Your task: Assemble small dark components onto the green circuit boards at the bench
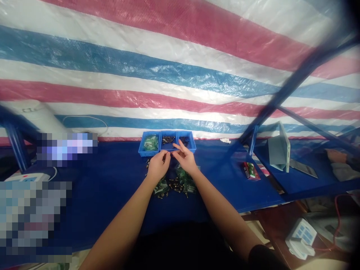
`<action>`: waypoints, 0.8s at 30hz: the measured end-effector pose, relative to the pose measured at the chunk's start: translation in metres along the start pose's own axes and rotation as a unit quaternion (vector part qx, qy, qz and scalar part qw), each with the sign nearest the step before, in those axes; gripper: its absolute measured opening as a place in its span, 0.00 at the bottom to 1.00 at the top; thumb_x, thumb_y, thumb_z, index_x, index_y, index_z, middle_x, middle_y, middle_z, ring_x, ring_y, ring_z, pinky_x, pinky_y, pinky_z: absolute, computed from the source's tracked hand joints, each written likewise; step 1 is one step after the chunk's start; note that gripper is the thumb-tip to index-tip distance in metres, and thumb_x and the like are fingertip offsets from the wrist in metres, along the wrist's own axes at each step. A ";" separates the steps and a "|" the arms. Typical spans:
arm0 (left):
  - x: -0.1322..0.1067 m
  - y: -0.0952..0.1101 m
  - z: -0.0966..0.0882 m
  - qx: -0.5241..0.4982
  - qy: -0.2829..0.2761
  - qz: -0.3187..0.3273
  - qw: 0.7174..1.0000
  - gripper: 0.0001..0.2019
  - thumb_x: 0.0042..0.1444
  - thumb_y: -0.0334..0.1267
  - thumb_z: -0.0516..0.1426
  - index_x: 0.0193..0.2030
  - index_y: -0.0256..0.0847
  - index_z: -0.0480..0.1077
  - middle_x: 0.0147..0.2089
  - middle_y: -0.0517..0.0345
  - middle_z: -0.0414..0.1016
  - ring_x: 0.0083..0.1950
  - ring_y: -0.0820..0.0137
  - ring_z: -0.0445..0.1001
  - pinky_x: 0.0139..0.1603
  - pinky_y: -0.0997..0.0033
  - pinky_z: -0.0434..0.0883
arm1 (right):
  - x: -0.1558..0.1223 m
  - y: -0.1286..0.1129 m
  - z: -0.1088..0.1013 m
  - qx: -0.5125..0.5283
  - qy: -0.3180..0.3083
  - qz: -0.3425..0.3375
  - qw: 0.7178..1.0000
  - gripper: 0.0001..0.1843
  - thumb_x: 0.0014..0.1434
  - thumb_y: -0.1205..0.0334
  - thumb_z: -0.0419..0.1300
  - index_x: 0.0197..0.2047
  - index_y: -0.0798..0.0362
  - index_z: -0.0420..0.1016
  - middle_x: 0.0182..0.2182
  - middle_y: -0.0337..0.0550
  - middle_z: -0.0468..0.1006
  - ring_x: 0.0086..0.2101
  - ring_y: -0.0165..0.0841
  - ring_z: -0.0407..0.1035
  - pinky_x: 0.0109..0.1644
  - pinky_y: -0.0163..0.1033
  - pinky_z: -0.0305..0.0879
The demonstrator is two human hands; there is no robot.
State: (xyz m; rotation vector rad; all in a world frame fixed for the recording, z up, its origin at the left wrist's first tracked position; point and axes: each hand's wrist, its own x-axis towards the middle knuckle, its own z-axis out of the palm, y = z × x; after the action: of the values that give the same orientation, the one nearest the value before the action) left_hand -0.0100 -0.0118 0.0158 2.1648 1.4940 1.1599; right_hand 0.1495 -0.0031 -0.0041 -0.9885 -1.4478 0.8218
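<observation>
My left hand [159, 165] is closed in a pinch just in front of three joined blue bins [148, 153]. Close beside it, my right hand [185, 160] pinches with thumb and forefinger while its other fingers stretch out towards the right bin. The fingertips of both hands nearly meet; whatever lies between them is too small to make out. Green-tinted plastic packets [151, 143] fill the left bin. Dark screws [168, 140] lie in the middle one, and small dark parts [184, 141] in the right. Below my hands, loose screws [176, 185] and more green packets [188, 183] are heaped, partly hidden.
Everything stands on a blue table [112, 195] before a striped plastic sheet [157, 67]. A small red and green box [251, 171] lies to the right, near a blue metal post [253, 140]. Beyond are a propped tablet [284, 148] and another person's hand [336, 155].
</observation>
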 end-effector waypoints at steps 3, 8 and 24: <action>0.001 0.000 -0.001 0.006 0.009 -0.008 1.000 0.14 0.64 0.46 0.47 0.36 0.42 0.69 0.26 0.60 0.72 0.28 0.70 0.71 0.30 0.73 0.62 | -0.006 0.001 -0.007 -0.103 -0.003 -0.034 0.994 0.20 0.62 0.56 0.56 0.56 0.50 0.72 0.47 0.47 0.79 0.40 0.34 0.75 0.43 0.40 0.73; 0.003 0.000 -0.003 0.009 0.036 -0.021 0.999 0.14 0.64 0.46 0.47 0.35 0.42 0.69 0.26 0.60 0.72 0.28 0.70 0.70 0.32 0.73 0.63 | -0.011 0.000 -0.013 -0.257 -0.095 -0.102 0.956 0.11 0.60 0.65 0.58 0.43 0.50 0.79 0.35 0.44 0.81 0.36 0.34 0.72 0.45 0.41 0.69; 0.002 0.000 0.001 0.014 0.018 -0.011 1.000 0.14 0.64 0.46 0.47 0.35 0.43 0.68 0.26 0.60 0.71 0.28 0.70 0.70 0.30 0.73 0.63 | -0.013 -0.003 -0.011 -0.356 -0.224 -0.116 0.900 0.02 0.55 0.62 0.65 0.33 0.50 0.79 0.36 0.42 0.78 0.39 0.36 0.68 0.48 0.43 0.60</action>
State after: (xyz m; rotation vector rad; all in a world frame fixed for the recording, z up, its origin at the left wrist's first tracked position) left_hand -0.0097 -0.0099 0.0160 2.1515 1.5531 1.1828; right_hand 0.1598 -0.0168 -0.0058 -1.1636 -2.3119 0.3343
